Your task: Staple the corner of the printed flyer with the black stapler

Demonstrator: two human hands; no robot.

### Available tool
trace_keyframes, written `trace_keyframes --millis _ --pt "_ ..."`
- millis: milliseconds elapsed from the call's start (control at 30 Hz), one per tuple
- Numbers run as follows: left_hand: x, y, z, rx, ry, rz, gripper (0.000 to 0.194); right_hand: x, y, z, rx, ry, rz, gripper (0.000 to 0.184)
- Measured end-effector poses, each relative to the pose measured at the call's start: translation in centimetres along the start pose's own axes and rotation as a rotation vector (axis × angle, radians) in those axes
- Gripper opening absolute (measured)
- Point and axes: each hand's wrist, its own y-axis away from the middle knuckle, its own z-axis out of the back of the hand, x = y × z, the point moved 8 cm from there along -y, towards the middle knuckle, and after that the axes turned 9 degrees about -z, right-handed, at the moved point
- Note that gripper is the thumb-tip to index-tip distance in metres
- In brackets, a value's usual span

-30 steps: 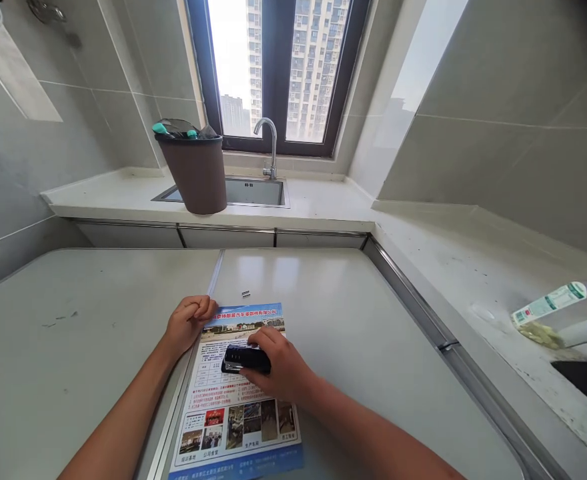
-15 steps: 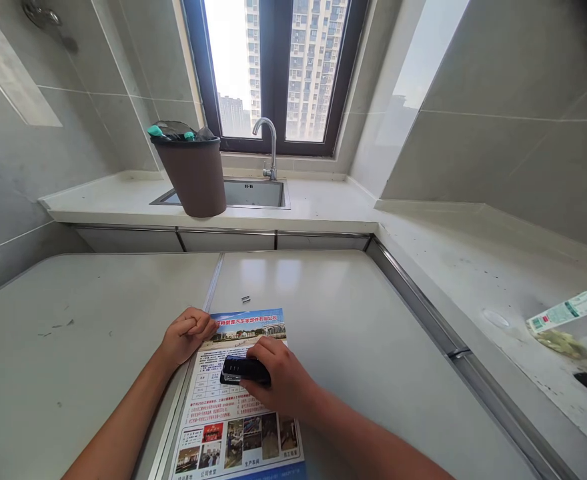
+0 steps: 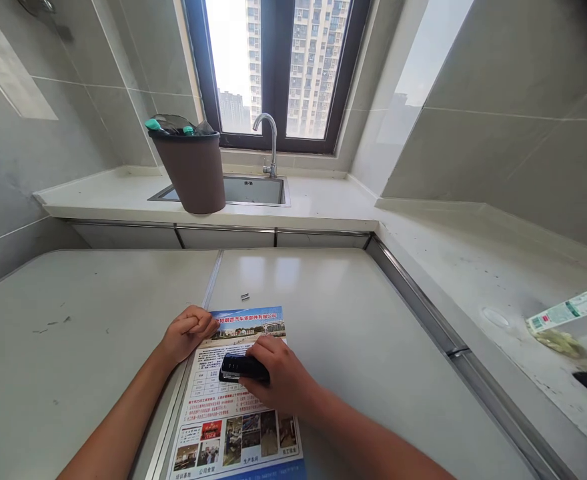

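Note:
A colourful printed leaflet (image 3: 233, 413) lies flat on the white table (image 3: 363, 347) in front of me. My right hand (image 3: 276, 373) is closed around a small black stapler (image 3: 241, 368) that rests on the middle of the leaflet. My left hand (image 3: 188, 331) is curled shut at the leaflet's top left corner, pinching or pressing its edge. A tiny strip of staples (image 3: 245, 297) lies on the table just beyond the leaflet.
A brown bin (image 3: 193, 170) with a black liner stands on the counter before a steel sink (image 3: 256, 191) and tap (image 3: 271, 140) under the window. On the right-hand counter lies a plastic bottle (image 3: 571, 320) on its side. A metal rail runs between table and counter.
Both hands, the stapler and the leaflet stay almost still relative to each other. The camera has shifted slightly, so the scene sits a little differently in the frame.

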Motion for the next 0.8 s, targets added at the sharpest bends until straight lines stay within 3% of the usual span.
trace_keyframes --millis 533,667,800 --pt "-0.2 0.1 -0.7 -0.012 0.032 -0.011 0.033 -0.1 0.0 0.0 0.050 -0.026 -0.001 0.021" --pt "-0.2 -0.1 -1.1 0.003 -0.070 -0.021 0.026 -0.4 0.2 0.4 0.072 -0.061 -0.028 0.023" --pt "-1.2 -0.6 -2.4 0.029 -0.342 -0.077 0.021 -2.1 1.2 2.2 0.072 -0.053 -0.066 0.024"
